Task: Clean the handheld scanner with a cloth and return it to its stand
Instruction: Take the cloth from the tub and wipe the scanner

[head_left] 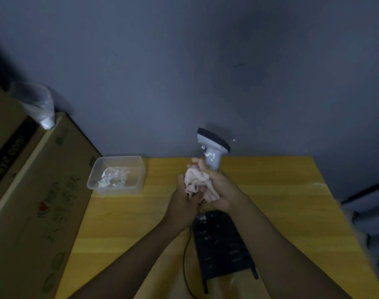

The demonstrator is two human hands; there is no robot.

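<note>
A white handheld scanner (213, 147) with a dark head stands upright in the air above the yellow table (281, 212); white smears mark its neck. My right hand (221, 188) is wrapped around its handle from the right. A crumpled pale pink cloth (198, 183) is bunched against the lower handle, pressed between both hands. My left hand (183, 198) cups the cloth from below and the left. The black stand (221, 247) lies on the table just under my hands, with a dark cable (186, 262) running toward me.
A clear plastic tub (117, 174) holding white residue sits at the table's back left. Large cardboard boxes (33, 201) rise along the left edge, with a plastic bag (36, 104) on top. A grey wall stands behind the table.
</note>
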